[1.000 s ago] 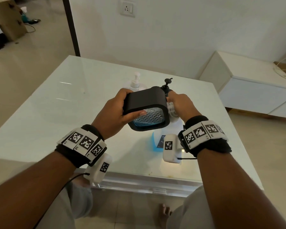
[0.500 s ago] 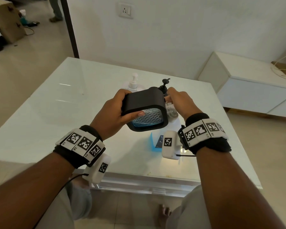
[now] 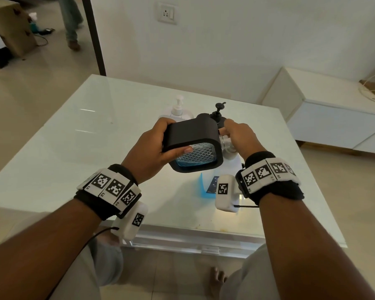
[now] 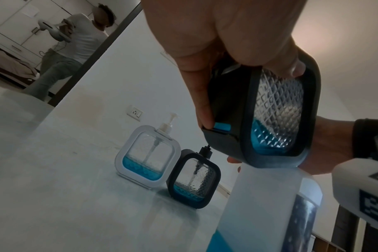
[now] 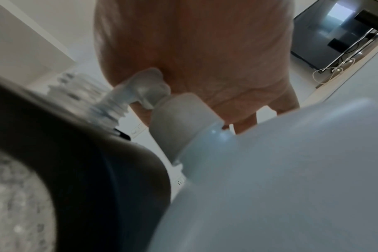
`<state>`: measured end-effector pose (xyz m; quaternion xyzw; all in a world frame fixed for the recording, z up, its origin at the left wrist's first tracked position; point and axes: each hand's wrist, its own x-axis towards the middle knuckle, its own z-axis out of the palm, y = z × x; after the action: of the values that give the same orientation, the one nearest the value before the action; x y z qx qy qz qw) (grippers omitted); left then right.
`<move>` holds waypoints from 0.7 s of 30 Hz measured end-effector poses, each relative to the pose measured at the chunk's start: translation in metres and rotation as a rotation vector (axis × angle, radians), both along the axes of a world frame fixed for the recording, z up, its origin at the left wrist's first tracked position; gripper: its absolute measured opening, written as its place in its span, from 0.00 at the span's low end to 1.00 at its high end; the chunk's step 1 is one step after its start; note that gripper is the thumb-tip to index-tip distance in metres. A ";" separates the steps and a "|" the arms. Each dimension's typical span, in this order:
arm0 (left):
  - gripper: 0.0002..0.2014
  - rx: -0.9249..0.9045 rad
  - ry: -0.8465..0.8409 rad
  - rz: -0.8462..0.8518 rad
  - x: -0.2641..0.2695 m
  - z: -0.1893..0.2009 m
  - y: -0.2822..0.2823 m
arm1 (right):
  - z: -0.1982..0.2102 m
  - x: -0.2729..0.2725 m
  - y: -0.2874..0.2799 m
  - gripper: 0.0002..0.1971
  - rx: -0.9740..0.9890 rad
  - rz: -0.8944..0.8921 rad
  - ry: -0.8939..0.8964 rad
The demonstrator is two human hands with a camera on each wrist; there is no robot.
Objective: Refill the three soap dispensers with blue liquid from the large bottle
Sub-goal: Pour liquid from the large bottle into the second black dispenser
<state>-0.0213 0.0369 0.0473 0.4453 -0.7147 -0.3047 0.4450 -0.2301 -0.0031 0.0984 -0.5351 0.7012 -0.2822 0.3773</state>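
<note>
While both hands work, white dispenser touches black dispenser behind.

A white glass-topped table is carrying the things. A white dispenser is standing upright toward its far side, holding a shallow layer of blue liquid. A black dispenser is standing just beside it, to its right in the left wrist view, also with a little blue at the bottom. Nearer the front edge, the large bottle is standing on the top, its blue liquid showing low down.
</note>
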 end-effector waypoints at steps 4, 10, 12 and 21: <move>0.28 -0.007 -0.002 -0.003 0.000 0.000 -0.001 | 0.002 -0.001 -0.001 0.17 -0.005 0.009 -0.036; 0.26 0.003 -0.002 0.004 -0.001 0.001 -0.003 | 0.004 -0.003 -0.003 0.17 -0.033 -0.005 -0.042; 0.27 0.006 -0.006 0.011 -0.001 0.001 -0.003 | 0.003 -0.003 -0.003 0.18 -0.029 -0.014 -0.046; 0.29 0.006 -0.011 0.000 0.000 0.001 0.000 | 0.004 0.003 0.003 0.25 -0.022 -0.057 0.047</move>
<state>-0.0208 0.0369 0.0487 0.4483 -0.7164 -0.3045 0.4395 -0.2270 -0.0001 0.1023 -0.5253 0.7218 -0.2878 0.3467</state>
